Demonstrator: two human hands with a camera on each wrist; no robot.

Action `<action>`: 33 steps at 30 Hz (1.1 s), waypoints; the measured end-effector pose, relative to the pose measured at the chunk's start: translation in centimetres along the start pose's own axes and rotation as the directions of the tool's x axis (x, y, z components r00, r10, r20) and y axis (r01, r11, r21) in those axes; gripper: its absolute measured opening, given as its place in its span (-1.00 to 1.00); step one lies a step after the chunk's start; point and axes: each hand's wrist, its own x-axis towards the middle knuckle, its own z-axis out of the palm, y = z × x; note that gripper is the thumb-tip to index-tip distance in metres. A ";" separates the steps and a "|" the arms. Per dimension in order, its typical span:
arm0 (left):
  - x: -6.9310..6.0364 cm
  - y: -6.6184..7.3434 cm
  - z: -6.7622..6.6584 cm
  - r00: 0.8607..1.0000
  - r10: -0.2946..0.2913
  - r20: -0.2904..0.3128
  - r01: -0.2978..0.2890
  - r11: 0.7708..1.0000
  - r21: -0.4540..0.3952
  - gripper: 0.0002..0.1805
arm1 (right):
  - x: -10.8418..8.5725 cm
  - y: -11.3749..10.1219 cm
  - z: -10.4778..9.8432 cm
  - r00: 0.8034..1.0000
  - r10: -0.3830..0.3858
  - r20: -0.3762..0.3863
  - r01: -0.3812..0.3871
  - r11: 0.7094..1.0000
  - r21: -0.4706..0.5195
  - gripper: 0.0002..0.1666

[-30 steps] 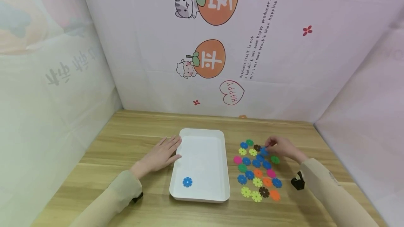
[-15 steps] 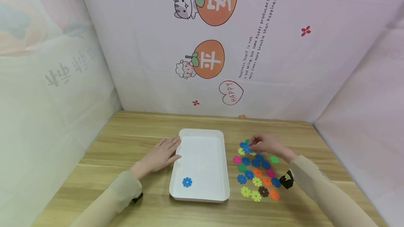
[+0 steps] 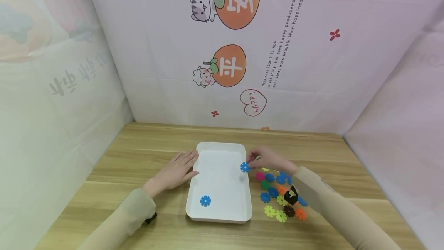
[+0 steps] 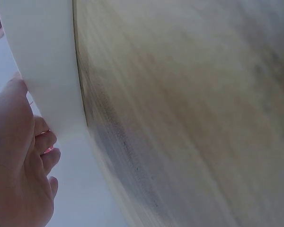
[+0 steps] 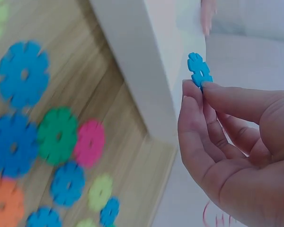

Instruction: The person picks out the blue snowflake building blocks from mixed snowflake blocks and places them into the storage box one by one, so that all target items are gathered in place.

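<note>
A white tray point(image 3: 218, 219) lies on the wooden table, with one blue snowflake disc point(image 3: 205, 201) flat near its front left corner. At the tray's right wall, my right hand point(image 3: 268, 158) pinches another blue snowflake disc point(image 5: 199, 70) between thumb and fingers, above the rim. Straight fingers of my left hand point(image 3: 175, 171) rest against the tray's left rim; in the left wrist view that hand point(image 4: 19, 156) touches the white side wall. Right of the tray lie loose snowflake discs, such as a green one point(image 5: 58, 135) and a pink one point(image 5: 90, 143), partly hidden by my right arm.
The wooden table point(image 3: 156, 223) reaches to a printed white cloth wall point(image 3: 166, 68) behind and cloth walls on both sides. Yellow discs point(image 3: 269, 211), an orange disc point(image 3: 300, 214) and a brown disc point(image 3: 289, 211) lie toward the front of the scattered group.
My right hand has carried the blue snowflake disc leftward from the scattered discs to the tray's right rim. The left hand stays at the tray's left edge.
</note>
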 end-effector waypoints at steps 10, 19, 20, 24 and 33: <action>0.2 -0.1 0.1 1.000 0.008 0.000 -0.008 1.000 0.010 -0.22 | 3.3 -2.3 3.9 0.997 -0.006 0.083 0.004 1.000 0.020 -0.94; 0.1 0.0 -0.1 1.000 -0.015 0.004 0.015 1.000 -0.001 -0.23 | 5.3 -4.3 7.0 0.992 0.039 0.116 -0.038 0.999 -0.011 -0.95; 0.1 0.0 -0.1 1.000 -0.014 0.002 0.014 1.000 0.001 -0.23 | 5.4 -4.4 7.3 0.993 0.040 0.114 -0.038 0.999 -0.020 -0.95; 0.1 0.0 -0.1 1.000 -0.014 0.003 0.014 1.000 0.007 -0.23 | 5.9 -5.0 8.2 0.993 0.048 0.108 -0.046 0.999 -0.020 -0.94; 0.0 -0.1 0.1 1.000 -0.014 0.001 0.014 1.000 0.009 -0.24 | 6.5 -5.5 9.7 0.989 0.051 0.138 -0.047 0.998 -0.032 -0.94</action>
